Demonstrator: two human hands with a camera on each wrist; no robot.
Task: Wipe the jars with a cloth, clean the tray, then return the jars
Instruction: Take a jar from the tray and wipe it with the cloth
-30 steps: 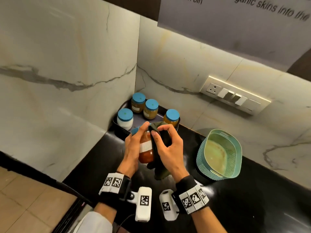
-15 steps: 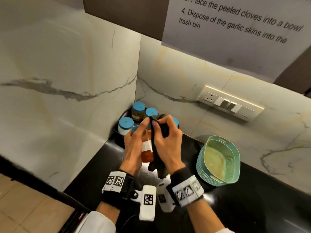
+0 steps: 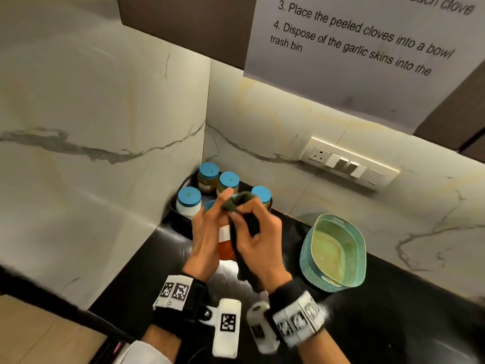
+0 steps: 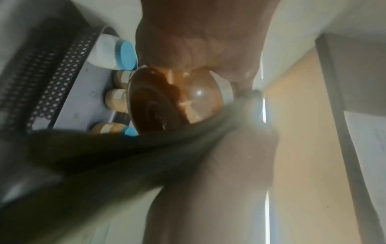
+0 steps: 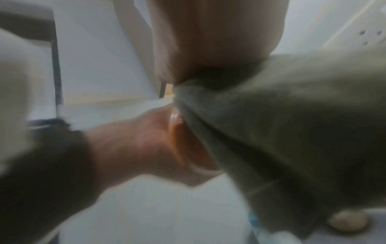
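Jars [image 3: 188, 202] with blue lids wait in the black tray [image 3: 176, 211] at the far-left corner of the desk [image 3: 393, 324]. Nearer, the left hand [image 3: 207, 232] wraps its grip round the orange-filled jar [image 3: 226, 245], steadying it above the desk. On its right the right hand [image 3: 262, 240] pinches the dark cloth [image 3: 242, 206] over the lid, seemingly to wipe it.

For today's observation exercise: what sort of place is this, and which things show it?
Most likely a home kitchen corner: a black countertop against marble wall tiles, blue-lidded jars in a tray, and a posted sheet about peeling garlic.
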